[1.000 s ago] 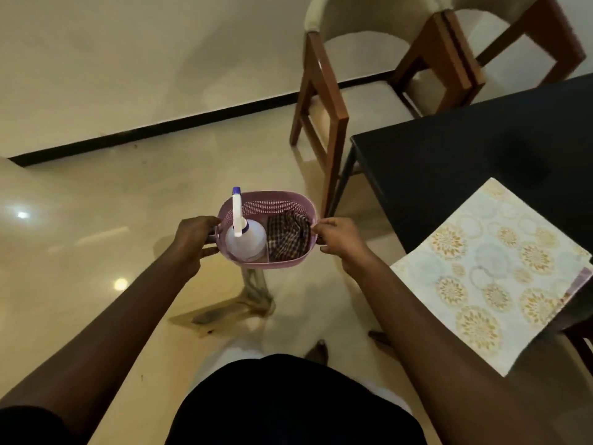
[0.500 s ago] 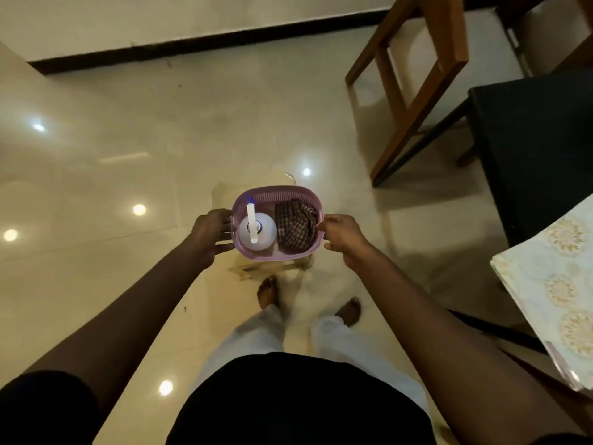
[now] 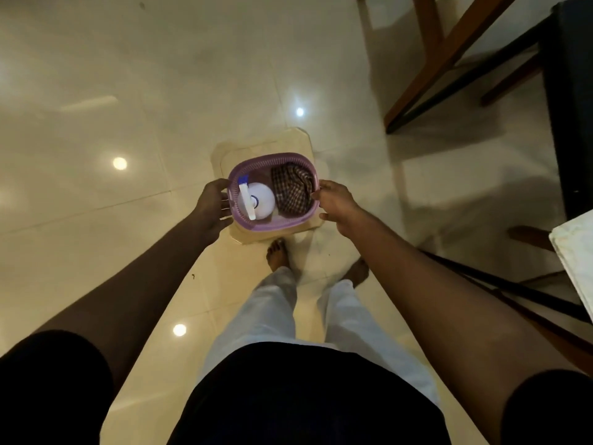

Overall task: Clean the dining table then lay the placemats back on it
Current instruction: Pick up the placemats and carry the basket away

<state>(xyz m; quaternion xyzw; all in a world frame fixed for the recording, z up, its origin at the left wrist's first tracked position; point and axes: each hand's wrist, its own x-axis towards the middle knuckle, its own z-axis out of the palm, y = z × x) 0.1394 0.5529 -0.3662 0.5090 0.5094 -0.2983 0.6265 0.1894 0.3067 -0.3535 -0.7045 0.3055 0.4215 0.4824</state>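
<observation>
A small purple plastic basket (image 3: 272, 156) sits low over a cream stool top (image 3: 266, 143), straight in front of my feet. Inside it, a white spray bottle (image 3: 261, 200) with a blue nozzle stands on the left and a crumpled checked cloth (image 3: 293, 191) lies on the right. My left hand (image 3: 210, 207) holds the basket's left handle and my right hand (image 3: 337, 203) holds the right one. The black dining table (image 3: 564, 107) shows at the right edge. A corner of a pale patterned placemat (image 3: 577, 252) juts over the table's edge.
A wooden chair (image 3: 442, 53) stands at the upper right beside the table, its legs on the glossy tiled floor (image 3: 128, 91). Another dark chair frame (image 3: 513, 293) runs under the placemat corner at the right. My bare feet stand just behind the stool.
My view has tipped down to the floor and the table has slid to the right edge. Both hands have lowered the basket onto the cream stool top.
</observation>
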